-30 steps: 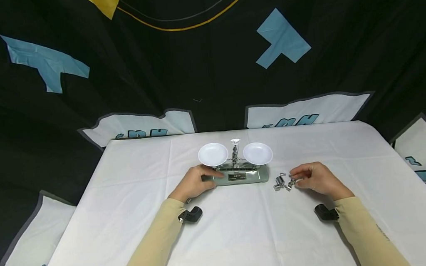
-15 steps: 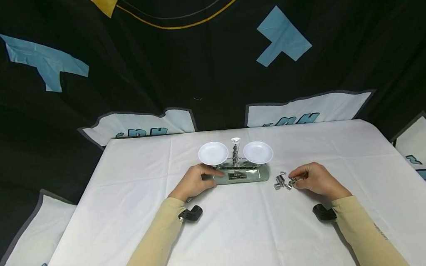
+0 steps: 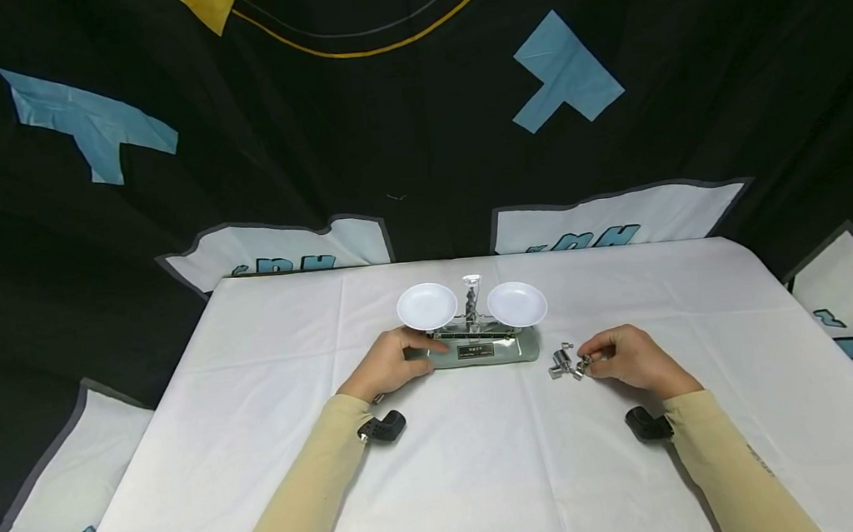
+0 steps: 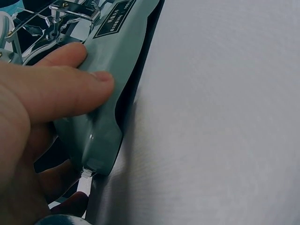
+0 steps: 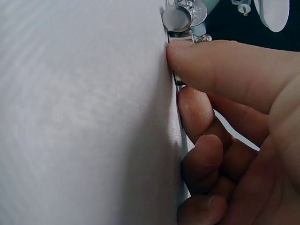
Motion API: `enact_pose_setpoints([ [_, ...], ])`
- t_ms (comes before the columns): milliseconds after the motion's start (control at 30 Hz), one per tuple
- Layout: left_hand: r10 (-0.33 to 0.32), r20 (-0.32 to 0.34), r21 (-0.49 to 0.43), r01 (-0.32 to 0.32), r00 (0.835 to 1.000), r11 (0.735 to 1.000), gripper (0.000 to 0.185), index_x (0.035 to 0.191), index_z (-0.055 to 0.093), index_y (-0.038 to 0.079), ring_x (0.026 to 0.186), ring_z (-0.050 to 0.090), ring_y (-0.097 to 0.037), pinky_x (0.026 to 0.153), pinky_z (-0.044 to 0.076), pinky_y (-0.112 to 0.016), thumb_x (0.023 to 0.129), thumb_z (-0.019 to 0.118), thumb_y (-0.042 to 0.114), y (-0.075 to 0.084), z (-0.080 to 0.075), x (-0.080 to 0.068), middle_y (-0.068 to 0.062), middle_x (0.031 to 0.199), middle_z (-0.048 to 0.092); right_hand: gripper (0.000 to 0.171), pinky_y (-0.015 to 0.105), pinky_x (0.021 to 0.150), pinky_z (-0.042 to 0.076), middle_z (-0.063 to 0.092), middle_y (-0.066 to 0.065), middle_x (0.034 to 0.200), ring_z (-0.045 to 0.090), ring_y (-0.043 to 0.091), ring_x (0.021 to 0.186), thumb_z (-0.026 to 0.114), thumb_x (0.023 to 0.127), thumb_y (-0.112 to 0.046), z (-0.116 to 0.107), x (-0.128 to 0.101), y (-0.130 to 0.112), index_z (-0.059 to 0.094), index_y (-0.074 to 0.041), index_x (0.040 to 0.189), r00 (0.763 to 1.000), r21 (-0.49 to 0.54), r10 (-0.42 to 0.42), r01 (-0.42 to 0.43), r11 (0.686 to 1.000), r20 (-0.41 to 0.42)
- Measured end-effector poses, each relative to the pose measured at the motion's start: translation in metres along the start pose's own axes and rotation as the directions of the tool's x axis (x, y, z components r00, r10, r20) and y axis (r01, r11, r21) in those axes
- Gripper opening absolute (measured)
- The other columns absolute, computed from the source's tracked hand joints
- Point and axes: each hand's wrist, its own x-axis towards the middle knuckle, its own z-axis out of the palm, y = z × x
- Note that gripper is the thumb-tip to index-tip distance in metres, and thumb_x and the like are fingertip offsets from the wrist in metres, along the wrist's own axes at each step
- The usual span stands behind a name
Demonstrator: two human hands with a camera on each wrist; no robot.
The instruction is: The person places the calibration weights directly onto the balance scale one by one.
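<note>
A balance scale [image 3: 486, 353] with a grey-green base and two white pans stands at the middle of the table. My left hand [image 3: 389, 362] holds the left end of its base. In the left wrist view the thumb [image 4: 89, 91] lies on the front face, and other fingers curl round the end. To the right of the scale, several silver metal weights [image 3: 562, 361] lie in a small cluster. My right hand [image 3: 633, 358] pinches a small metal weight [image 5: 179, 80] there between thumb and forefinger, low at the cloth. Most of that weight is hidden by the fingertips.
A white cloth [image 3: 472, 463] covers the table. Another small metal piece [image 3: 378, 399] lies beside my left wrist. Behind the table hangs a black curtain [image 3: 417, 150] with blue and white patches.
Both hands keep nearly the same places. The right hand has shifted very slightly left at the weights, and the whole view has moved a little.
</note>
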Motion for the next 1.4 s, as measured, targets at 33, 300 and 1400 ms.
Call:
enact_pose_setpoints([
  [33, 0.000, 0.000, 0.001, 0.000, 1.000, 1.000, 0.034, 0.109, 0.081, 0.013, 0.126, 0.063, -0.026, 0.111, 0.048, -0.048, 0.080, 0.072, 0.000, 0.000, 0.000, 0.000, -0.004, 0.122, 0.075, 0.025, 0.023, 0.068, 0.048, 0.071, 0.004, 0.086, 0.058, 0.014, 0.079, 0.078, 0.078, -0.002, 0.000, 0.000, 0.000, 0.078, 0.001, 0.103, 1.000, 0.001, 0.000, 0.000, 1.000, -0.001],
  [300, 0.021, -0.004, 0.011, -0.020, 1.000, 1.000, 0.034, 0.109, 0.081, 0.014, 0.124, 0.064, -0.027, 0.109, 0.049, -0.048, 0.079, 0.072, -0.001, 0.002, 0.000, -0.001, -0.004, 0.121, 0.076, 0.021, 0.024, 0.067, 0.046, 0.070, 0.003, 0.082, 0.057, 0.016, 0.077, 0.078, 0.079, -0.004, 0.002, 0.001, 0.001, 0.078, -0.001, 0.101, 1.000, 0.016, 0.003, -0.003, 1.000, -0.006],
  [1400, 0.013, 0.001, 0.036, -0.013, 1.000, 0.999, 0.034, 0.110, 0.081, 0.014, 0.123, 0.064, -0.027, 0.108, 0.050, -0.048, 0.080, 0.073, 0.000, 0.002, 0.000, -0.001, -0.005, 0.122, 0.075, 0.025, 0.023, 0.062, 0.046, 0.064, 0.005, 0.085, 0.054, 0.013, 0.077, 0.073, 0.084, -0.005, -0.038, 0.000, -0.033, 0.075, 0.005, 0.107, 0.996, 0.064, -0.086, 0.084, 0.994, 0.029],
])
